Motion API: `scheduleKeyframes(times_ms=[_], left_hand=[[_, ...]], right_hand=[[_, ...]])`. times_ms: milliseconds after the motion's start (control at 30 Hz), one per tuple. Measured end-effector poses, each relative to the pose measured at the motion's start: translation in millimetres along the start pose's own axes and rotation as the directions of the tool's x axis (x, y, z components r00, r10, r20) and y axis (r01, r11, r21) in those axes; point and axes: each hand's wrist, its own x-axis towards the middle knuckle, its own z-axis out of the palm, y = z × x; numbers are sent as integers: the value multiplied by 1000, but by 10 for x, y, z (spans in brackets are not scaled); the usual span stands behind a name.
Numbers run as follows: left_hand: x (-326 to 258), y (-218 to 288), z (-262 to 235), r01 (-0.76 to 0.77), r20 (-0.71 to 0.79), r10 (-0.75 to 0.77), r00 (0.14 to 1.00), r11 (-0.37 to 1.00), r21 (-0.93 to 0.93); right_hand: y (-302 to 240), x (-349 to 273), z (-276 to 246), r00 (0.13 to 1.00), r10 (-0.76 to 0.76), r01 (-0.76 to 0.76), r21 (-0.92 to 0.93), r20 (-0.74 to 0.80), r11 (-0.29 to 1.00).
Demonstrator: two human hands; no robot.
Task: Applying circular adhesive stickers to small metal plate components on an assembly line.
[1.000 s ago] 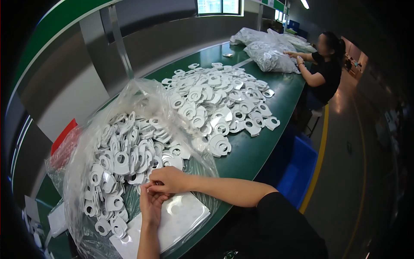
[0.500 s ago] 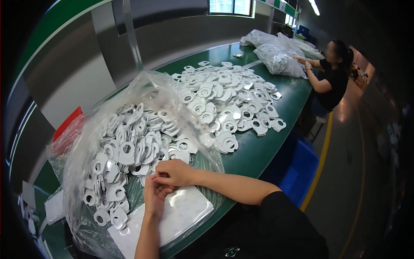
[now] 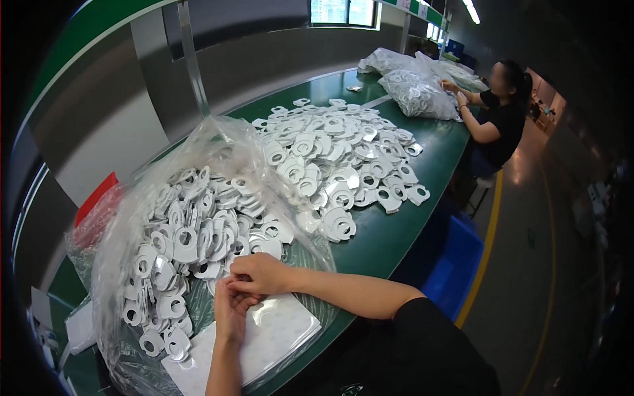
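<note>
My right hand (image 3: 261,272) and my left hand (image 3: 231,310) meet over the near edge of the bench, fingertips together. Both have their fingers curled in, and whatever lies between them is too small or hidden to name. Beneath them lies a stack of glossy white sheets (image 3: 281,333) with faint round marks. Just beyond the hands, a heap of white flat parts with round holes (image 3: 187,243) spreads over an opened clear plastic bag (image 3: 109,290). A second heap of the same white parts (image 3: 340,155) lies farther off on the green bench top.
Across the bench (image 3: 383,254), a person in black (image 3: 505,122) handles filled clear bags (image 3: 419,89) at the far end. A blue bin (image 3: 456,264) stands below the right edge. At left is a red item (image 3: 96,198) partly under plastic. A metal post (image 3: 193,63) rises behind.
The view has shifted slightly, so the scene sits a little farther left. My hands stay together over the sheets, with only a slight change in the fingers.
</note>
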Motion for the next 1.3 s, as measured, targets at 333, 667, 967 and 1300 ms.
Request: scheduleKeyframes(times_ms=[333, 667, 967, 1300], left_hand=[[1, -6, -36, -14, 5, 14, 1000, 1000, 19], [10, -15, -27, 3, 28, -2, 1000, 1000, -13], [2, -4, -27, 5, 18, -5, 1000, 1000, -19], [3, -31, -48, 3, -7, -3, 1000, 1000, -5]], right_hand=[[-7, 14, 21, 1000, 2, -2, 12, 8, 1000], [-19, 2, 11, 999, 36, -36, -16, 12, 999], [15, 12, 42, 1000, 16, -16, -16, -2, 1000], [10, 12, 37, 1000, 4, -4, 8, -1, 1000]])
